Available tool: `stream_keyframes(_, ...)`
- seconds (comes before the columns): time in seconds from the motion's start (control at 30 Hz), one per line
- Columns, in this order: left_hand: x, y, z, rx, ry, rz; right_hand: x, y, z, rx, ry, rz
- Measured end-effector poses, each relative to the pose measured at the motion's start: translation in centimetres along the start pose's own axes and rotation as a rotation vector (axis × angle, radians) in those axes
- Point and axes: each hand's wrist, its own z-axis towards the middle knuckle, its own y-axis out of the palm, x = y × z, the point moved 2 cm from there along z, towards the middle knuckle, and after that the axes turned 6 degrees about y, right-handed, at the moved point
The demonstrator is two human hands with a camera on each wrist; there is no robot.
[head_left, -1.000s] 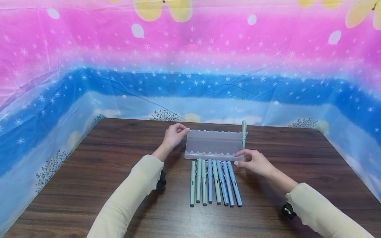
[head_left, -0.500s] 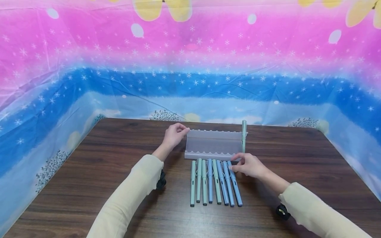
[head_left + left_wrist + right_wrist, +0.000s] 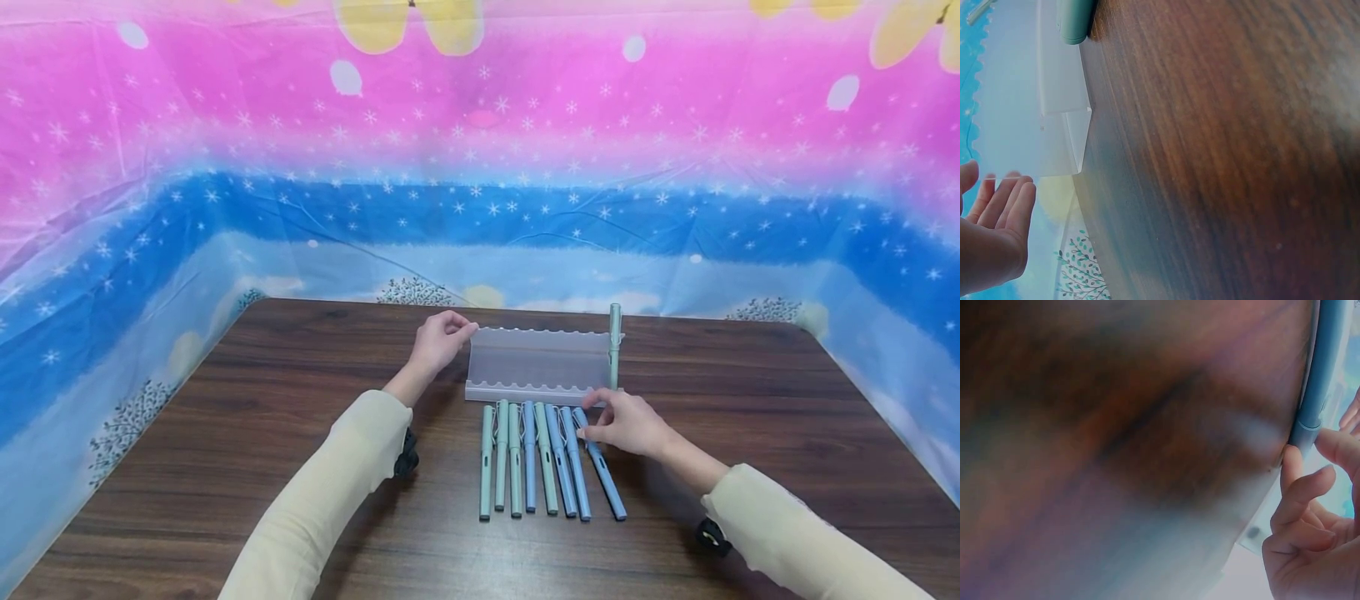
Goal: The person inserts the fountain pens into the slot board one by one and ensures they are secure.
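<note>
My left hand (image 3: 438, 342) pinches the upper left corner of a clear pen rack (image 3: 540, 358) with scalloped edges; the left wrist view shows its fingers at the rack's end (image 3: 1016, 94). One green pen (image 3: 615, 337) leans in the rack's rightmost notch. In front lies a row of green and blue capped pens. With thumb and fingertips, my right hand (image 3: 630, 427) pinches the rightmost blue pen (image 3: 606, 482) near its cap end, which the fingers partly cover. That blue pen (image 3: 1324, 362) runs up from between thumb and index finger in the right wrist view.
Several other pens, among them a green pen (image 3: 486, 467) and a blue pen (image 3: 530, 458), lie side by side on the brown wooden table (image 3: 337, 533). A patterned cloth (image 3: 480, 208) hangs behind the table and along its sides.
My right hand has moved left and down from the rack's front right corner to the rightmost blue pen. That pen's near end has swung right, away from its neighbour. My left hand stays put.
</note>
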Motion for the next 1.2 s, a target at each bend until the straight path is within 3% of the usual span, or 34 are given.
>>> stream_keyframes(0.37,0.1,-0.1,-0.1,-0.003,-0.003,0.002,-0.8,-0.4,-0.3,-0.007,-0.092,-0.203)
stream_keyframes(0.6,0.1,-0.1,-0.1,-0.001,-0.003,-0.004,-1.2,-0.1,-0.1,0.01,-0.067,-0.261)
stream_keyframes(1.2,0.2,0.0,-0.1,-0.003,-0.001,0.006,0.1,-0.8,-0.2,-0.045,-0.12,-0.119)
